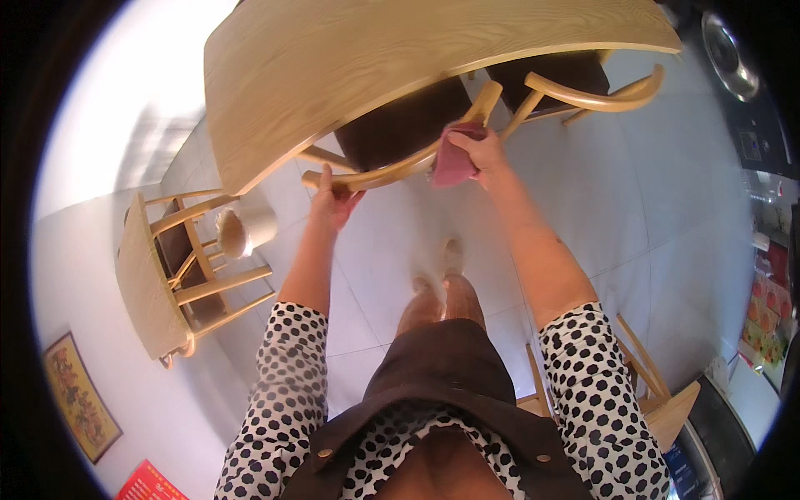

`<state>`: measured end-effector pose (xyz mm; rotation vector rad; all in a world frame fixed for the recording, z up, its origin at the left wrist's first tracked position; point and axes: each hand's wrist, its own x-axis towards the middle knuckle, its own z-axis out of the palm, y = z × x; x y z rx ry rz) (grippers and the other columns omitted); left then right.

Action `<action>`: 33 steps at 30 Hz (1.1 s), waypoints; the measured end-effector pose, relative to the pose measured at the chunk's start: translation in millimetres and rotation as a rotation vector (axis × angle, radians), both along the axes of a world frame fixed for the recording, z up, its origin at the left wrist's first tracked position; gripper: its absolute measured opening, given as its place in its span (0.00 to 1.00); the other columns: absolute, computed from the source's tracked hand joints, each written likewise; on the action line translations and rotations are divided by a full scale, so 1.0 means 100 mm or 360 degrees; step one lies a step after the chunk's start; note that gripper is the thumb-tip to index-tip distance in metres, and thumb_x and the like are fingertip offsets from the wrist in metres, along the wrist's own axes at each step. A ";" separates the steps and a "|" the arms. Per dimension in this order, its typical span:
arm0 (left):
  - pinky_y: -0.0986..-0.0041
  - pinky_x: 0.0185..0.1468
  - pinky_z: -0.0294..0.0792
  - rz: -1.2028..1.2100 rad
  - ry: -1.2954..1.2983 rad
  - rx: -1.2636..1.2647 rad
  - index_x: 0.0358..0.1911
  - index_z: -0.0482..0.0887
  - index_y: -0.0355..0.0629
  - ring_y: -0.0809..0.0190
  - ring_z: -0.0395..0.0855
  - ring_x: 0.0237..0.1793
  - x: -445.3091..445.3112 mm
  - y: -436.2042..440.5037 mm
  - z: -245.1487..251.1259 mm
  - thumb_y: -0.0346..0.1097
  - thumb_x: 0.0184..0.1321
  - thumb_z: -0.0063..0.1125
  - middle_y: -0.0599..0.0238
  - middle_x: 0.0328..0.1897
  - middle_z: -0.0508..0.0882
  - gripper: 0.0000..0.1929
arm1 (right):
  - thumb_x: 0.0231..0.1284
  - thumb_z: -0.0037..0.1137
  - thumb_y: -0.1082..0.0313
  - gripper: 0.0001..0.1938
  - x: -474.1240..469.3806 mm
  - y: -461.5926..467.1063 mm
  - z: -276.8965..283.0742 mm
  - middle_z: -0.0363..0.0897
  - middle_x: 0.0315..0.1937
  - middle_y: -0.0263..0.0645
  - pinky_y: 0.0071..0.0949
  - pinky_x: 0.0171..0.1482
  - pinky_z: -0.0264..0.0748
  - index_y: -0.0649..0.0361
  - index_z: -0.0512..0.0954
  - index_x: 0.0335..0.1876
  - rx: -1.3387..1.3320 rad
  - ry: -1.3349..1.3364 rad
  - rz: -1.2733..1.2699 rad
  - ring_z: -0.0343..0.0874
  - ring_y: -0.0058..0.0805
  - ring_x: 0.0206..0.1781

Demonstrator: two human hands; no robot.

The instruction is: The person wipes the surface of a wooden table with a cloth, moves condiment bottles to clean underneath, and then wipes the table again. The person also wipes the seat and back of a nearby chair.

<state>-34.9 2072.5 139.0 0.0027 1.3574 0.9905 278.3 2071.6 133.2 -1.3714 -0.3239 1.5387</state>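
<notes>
A wooden chair with a curved backrest and a dark seat stands against a wooden table, its seat partly hidden below the tabletop. Near the backrest's left end, my left hand grips the curved rail. My right hand holds a folded reddish-pink cloth against the rail's right part. To the right, a second chair with a curved wooden backrest stands at the same table, untouched by either hand.
At the left, another wooden table has chairs tucked in, with a lined waste bin beside it. Behind at lower right stands more wooden furniture. A metal dish or pan lies on a dark surface at upper right. Grey tiles cover the floor.
</notes>
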 end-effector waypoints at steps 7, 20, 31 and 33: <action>0.59 0.58 0.77 -0.0660 0.0318 0.0085 0.64 0.66 0.34 0.52 0.79 0.58 -0.15 -0.95 0.29 0.44 0.68 0.60 0.51 0.61 0.75 0.29 | 0.53 0.62 0.78 0.21 0.51 -1.12 0.16 0.79 0.48 0.40 0.34 0.50 0.80 0.63 0.75 0.55 -0.0034 -0.0058 -0.0144 0.81 0.34 0.47; 0.62 0.51 0.79 -0.0723 0.0237 -0.0272 0.62 0.70 0.37 0.55 0.82 0.52 -0.22 -2.78 0.57 0.43 0.69 0.55 0.53 0.56 0.79 0.24 | 0.54 0.62 0.79 0.24 1.82 -2.61 0.90 0.78 0.53 0.40 0.40 0.56 0.80 0.61 0.72 0.58 -0.0193 -0.0288 -0.0798 0.79 0.37 0.54; 0.66 0.54 0.78 -0.0990 -0.0076 0.0226 0.62 0.69 0.38 0.56 0.80 0.54 2.96 -0.91 0.59 0.49 0.71 0.54 0.55 0.57 0.77 0.26 | 0.52 0.65 0.76 0.23 3.64 -1.32 1.01 0.79 0.48 0.37 0.31 0.53 0.76 0.63 0.75 0.56 0.0154 -0.0969 -0.0358 0.78 0.30 0.49; 0.65 0.54 0.78 -0.0862 -0.0079 0.0253 0.63 0.67 0.37 0.55 0.80 0.55 3.44 -0.55 0.62 0.50 0.71 0.54 0.53 0.60 0.74 0.27 | 0.52 0.65 0.76 0.21 3.94 -0.90 1.10 0.80 0.46 0.35 0.29 0.52 0.76 0.63 0.76 0.55 0.0253 -0.1335 -0.0202 0.78 0.29 0.47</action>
